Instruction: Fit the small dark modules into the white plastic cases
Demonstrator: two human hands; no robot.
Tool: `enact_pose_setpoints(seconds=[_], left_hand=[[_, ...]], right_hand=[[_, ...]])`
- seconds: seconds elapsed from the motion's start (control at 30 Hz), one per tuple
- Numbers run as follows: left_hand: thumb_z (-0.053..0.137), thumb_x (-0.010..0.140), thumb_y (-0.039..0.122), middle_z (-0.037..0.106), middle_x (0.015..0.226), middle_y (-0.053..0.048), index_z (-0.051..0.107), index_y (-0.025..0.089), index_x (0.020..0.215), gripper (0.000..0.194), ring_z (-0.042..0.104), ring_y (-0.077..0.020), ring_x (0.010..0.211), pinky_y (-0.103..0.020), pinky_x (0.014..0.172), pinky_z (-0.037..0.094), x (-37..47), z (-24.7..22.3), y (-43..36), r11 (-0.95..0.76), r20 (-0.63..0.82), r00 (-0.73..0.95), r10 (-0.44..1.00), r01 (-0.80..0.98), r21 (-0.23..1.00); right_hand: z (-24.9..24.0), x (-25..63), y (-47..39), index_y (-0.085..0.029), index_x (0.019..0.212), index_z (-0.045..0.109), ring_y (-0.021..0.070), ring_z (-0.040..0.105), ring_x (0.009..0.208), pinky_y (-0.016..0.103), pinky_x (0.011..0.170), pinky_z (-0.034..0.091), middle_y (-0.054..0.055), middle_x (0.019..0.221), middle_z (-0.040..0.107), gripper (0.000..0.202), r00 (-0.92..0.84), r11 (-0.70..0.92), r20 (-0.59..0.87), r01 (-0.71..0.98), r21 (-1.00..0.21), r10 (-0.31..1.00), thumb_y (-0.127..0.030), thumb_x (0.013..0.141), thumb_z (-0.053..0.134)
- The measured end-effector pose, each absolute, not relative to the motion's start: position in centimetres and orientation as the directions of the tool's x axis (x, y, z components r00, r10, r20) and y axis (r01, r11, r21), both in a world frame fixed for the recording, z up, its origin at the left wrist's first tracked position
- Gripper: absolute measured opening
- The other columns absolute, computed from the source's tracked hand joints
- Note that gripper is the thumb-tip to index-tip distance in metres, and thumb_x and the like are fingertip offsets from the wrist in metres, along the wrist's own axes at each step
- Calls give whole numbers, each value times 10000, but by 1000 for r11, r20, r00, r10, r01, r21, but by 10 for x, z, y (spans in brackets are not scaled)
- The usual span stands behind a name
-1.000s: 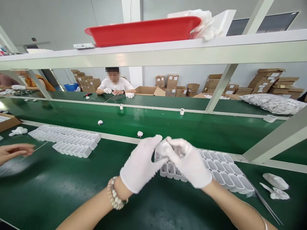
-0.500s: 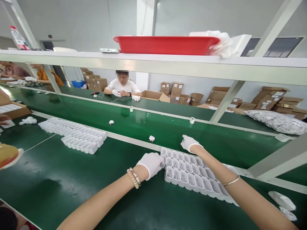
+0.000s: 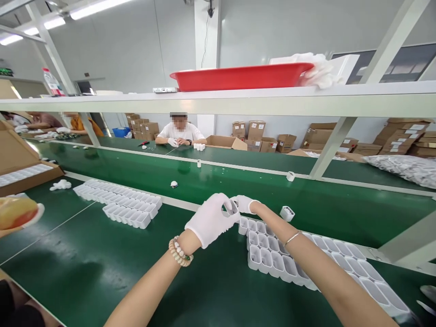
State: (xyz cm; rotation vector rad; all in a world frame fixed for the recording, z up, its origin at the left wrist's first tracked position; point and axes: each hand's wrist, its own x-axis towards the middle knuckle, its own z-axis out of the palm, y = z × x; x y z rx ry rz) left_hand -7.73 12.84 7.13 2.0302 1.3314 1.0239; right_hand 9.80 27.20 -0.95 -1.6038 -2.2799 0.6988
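My left hand (image 3: 211,221), in a white glove with a beaded bracelet at the wrist, is closed around a small white plastic housing (image 3: 233,210), lifted above the near edge of the belt and tilted. My right hand (image 3: 244,204), also gloved, is closed with its fingertips at the housing's upper end; a small dark bit shows there, but what they pinch is hidden. Just below stand rows of like white housings (image 3: 265,243), open side up, partly covered by my right forearm. One white housing with something inside (image 3: 287,213) lies on the green belt (image 3: 143,168).
A white domed part (image 3: 174,184) and small housings (image 3: 199,163) sit along the belt. More housing rows (image 3: 126,204) stand at left, near a co-worker's yellow sleeve (image 3: 18,213). A shelf (image 3: 136,105) with a red tray (image 3: 241,77) crosses above. Another person (image 3: 180,131) sits opposite.
My left hand has lifted a housing from the end of the rows. My right hand has moved left from over the belt to meet it. The housing on the belt at right is now visible.
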Motion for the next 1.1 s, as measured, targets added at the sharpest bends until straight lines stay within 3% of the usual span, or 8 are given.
enact_pose_setpoints(seconds=[0.1, 0.23, 0.33, 0.4, 0.53, 0.67, 0.83, 1.1], left_hand=[[663, 756, 180, 630, 858, 11, 452, 217, 816, 223, 652, -142, 772, -360, 849, 551, -77, 78, 122, -463, 429, 178, 886, 387, 797], [654, 721, 86, 624, 892, -4, 462, 211, 909, 297, 655, -146, 813, -357, 850, 557, -75, 89, 108, -553, 525, 177, 832, 340, 761], [631, 733, 70, 626, 942, -26, 495, 208, 963, 300, 645, -154, 831, -335, 807, 564, -77, 98, 97, -643, 598, 244, 764, 374, 669], [600, 760, 62, 629, 941, -23, 514, 212, 996, 293, 631, -146, 807, -322, 782, 566, -80, 101, 92, -705, 622, 337, 707, 403, 583], [551, 797, 29, 663, 960, -25, 500, 229, 1159, 417, 642, -172, 899, -356, 843, 562, -83, 99, 84, -770, 615, 471, 632, 467, 434], [559, 818, 52, 668, 1084, -58, 472, 245, 1254, 484, 615, -228, 1101, -420, 940, 533, -79, 94, 79, -754, 562, 514, 648, 538, 377], [567, 828, 69, 661, 1131, -50, 431, 279, 1303, 537, 638, -203, 1065, -372, 934, 540, -76, 94, 73, -772, 582, 524, 622, 537, 341], [552, 799, 20, 698, 1041, -28, 434, 272, 1295, 569, 645, -202, 1080, -366, 938, 540, -74, 97, 75, -805, 612, 544, 574, 511, 301]], right_hand=[[-1, 102, 265, -177, 1149, 625, 205, 646, 969, 385, 822, 560, 63, 1176, 637, 257, -380, 250, -63, 716, -652, 923, -337, 952, 581], [14, 111, 248, -126, 1123, 633, 181, 677, 859, 362, 774, 577, 76, 1021, 700, 308, -396, 239, 4, 545, -803, 918, -302, 874, 680], [32, 124, 221, -111, 1198, 612, 187, 688, 772, 377, 740, 592, 100, 987, 726, 511, -400, 253, 82, 397, -882, 913, -381, 782, 737], [46, 135, 194, -130, 1230, 610, 217, 697, 842, 407, 770, 594, 114, 1062, 719, 610, -397, 266, 135, 297, -917, 908, -456, 734, 750], [69, 150, 133, -218, 1205, 663, 257, 690, 953, 441, 839, 586, 89, 1092, 724, 574, -301, 253, 203, 137, -958, 932, -454, 696, 785], [73, 149, 93, -282, 1138, 716, 245, 693, 851, 416, 781, 607, 39, 920, 727, 479, -260, 371, 317, 197, -907, 912, -422, 687, 795], [73, 143, 81, -402, 1207, 675, 195, 666, 766, 330, 684, 604, -1, 838, 649, 462, -333, 484, 385, 301, -822, 861, -248, 772, 687], [80, 141, 77, -321, 1212, 675, 215, 669, 768, 368, 716, 603, 32, 870, 689, 398, -367, 531, 388, 498, -686, 846, -332, 815, 644]])
